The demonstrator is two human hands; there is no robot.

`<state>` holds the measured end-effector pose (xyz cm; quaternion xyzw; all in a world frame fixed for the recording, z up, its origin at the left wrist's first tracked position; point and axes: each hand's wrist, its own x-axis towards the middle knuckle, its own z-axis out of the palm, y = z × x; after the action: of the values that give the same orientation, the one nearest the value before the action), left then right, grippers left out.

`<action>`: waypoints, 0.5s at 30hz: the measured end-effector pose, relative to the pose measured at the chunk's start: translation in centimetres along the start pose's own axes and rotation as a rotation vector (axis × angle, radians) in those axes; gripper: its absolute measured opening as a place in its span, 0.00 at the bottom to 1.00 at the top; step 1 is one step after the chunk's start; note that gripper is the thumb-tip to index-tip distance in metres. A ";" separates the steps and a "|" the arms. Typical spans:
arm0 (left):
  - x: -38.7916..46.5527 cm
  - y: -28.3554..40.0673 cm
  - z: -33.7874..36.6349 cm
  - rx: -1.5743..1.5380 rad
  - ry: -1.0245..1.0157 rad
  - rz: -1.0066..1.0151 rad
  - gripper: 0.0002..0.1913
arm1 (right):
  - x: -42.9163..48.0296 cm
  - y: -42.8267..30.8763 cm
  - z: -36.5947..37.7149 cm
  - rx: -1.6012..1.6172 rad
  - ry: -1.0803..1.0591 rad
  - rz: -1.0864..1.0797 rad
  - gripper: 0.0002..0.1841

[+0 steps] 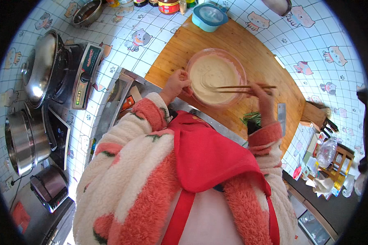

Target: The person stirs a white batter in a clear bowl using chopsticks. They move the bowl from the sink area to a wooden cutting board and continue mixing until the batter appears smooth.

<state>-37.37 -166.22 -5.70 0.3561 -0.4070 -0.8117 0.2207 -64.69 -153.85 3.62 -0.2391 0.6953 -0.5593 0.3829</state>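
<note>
A clear, pinkish mixing bowl point(243, 69) of pale, creamy batter point(216, 69) stands on a wooden board point(162, 62). At its left rim, my left hand point(176, 84) grips the edge between thumb and fingers. My right hand point(260, 95), slightly blurred, holds a pair of wooden chopsticks point(233, 89) from the right side, and their tips are in the batter. Swirl marks show around the tips. Green leafy vegetables point(252, 118) lie on the board, partly hidden by my right wrist and sleeve.
Behind the bowl is a lidded blue container point(209, 18). A metal cleaver or scraper blade point(281, 118) lies right of my right sleeve. Leftward are a lidded wok point(43, 69) on a stove, a steel pot point(27, 139) and an open drawer point(122, 95). Jars line the back.
</note>
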 end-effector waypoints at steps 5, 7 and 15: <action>-0.2 0.3 0.3 0.018 0.013 0.004 0.16 | 0.5 0.4 -0.7 0.087 -0.032 -0.364 0.05; -0.3 0.5 0.4 0.025 0.045 -0.012 0.16 | 0.6 0.7 -0.6 0.054 -0.122 -0.273 0.05; -0.3 0.4 0.3 0.020 0.020 -0.024 0.17 | -0.1 -0.8 -0.2 0.035 0.073 -0.288 0.06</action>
<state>-37.35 -166.06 -5.15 0.3714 -0.4084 -0.8065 0.2115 -64.86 -153.83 4.47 -0.3093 0.6572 -0.6290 0.2772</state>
